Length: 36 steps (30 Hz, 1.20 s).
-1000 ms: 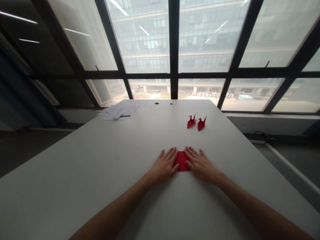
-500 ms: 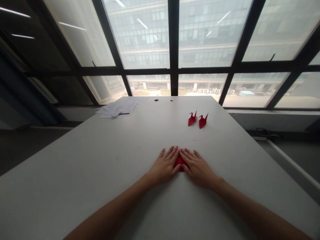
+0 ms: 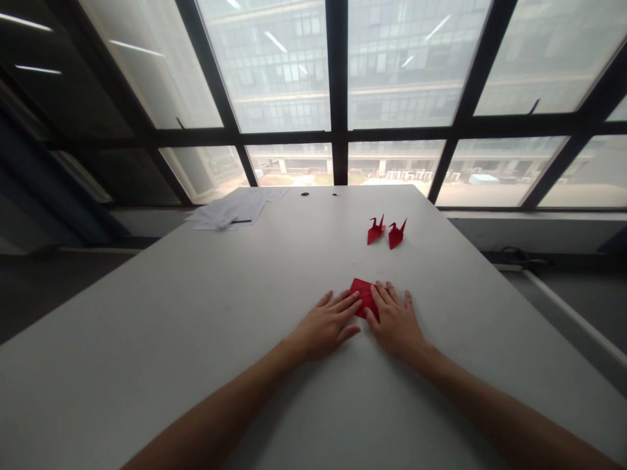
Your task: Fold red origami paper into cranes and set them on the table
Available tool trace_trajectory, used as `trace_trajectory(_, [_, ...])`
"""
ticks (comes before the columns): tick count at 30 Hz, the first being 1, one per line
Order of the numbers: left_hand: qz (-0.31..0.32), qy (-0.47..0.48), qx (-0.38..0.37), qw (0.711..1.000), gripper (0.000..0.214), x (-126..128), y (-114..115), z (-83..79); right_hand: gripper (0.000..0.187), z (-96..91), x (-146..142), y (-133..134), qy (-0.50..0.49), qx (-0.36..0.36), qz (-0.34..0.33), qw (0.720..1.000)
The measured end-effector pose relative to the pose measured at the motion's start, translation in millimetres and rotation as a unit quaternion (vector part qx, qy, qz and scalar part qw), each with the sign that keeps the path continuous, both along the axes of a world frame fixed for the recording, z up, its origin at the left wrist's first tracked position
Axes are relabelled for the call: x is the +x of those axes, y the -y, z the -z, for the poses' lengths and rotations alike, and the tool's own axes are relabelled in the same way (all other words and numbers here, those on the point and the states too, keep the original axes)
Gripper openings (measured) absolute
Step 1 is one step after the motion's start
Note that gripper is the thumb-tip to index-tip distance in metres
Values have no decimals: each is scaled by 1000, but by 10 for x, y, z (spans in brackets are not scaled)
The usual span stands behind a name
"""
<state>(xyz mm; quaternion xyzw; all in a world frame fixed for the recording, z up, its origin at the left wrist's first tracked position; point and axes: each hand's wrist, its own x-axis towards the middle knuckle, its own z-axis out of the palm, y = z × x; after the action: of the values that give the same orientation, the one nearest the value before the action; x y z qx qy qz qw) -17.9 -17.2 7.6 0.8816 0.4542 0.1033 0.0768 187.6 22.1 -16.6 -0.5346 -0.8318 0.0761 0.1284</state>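
A folded piece of red origami paper (image 3: 364,290) lies flat on the white table (image 3: 196,339), its far corner pointing away from me and slightly left. My left hand (image 3: 329,325) is open, palm down, with its fingertips on the paper's left edge. Over the right part of the paper rests my right hand (image 3: 396,320), also open, fingers spread and pressing down. That side of the paper is partly hidden under the fingers. Beyond my hands stand two red paper cranes, one on the left (image 3: 375,230) and one on the right (image 3: 397,234).
Several loose white sheets (image 3: 249,203) lie at the far left of the table, with a dark pen (image 3: 241,221) on them and something crumpled and pale beside it. A round cable hole (image 3: 304,194) shows near the back edge. Tall windows rise behind the table.
The red paper has turned, and more of it now shows. My right hand has shifted a little right; my left hand's fingers now point more to the right.
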Motion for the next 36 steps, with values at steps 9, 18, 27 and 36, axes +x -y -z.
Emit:
trace_trajectory(9, [-50,13,41,998,52,-3,-18,63,51,-35,29,1,-37,7,-68,997])
trace_trajectory(18, [-88,23,38,995,56,16,-29,62,42,-103,59,9,-73,42,-110,990])
trace_trajectory(27, [-125,55,18,991,55,38,-24,32,22,-246,110,-20,-144,70,-191,968])
trace_trajectory(36, [-133,13,15,991,62,38,-2,66,41,-166,111,-82,-92,29,-188,977])
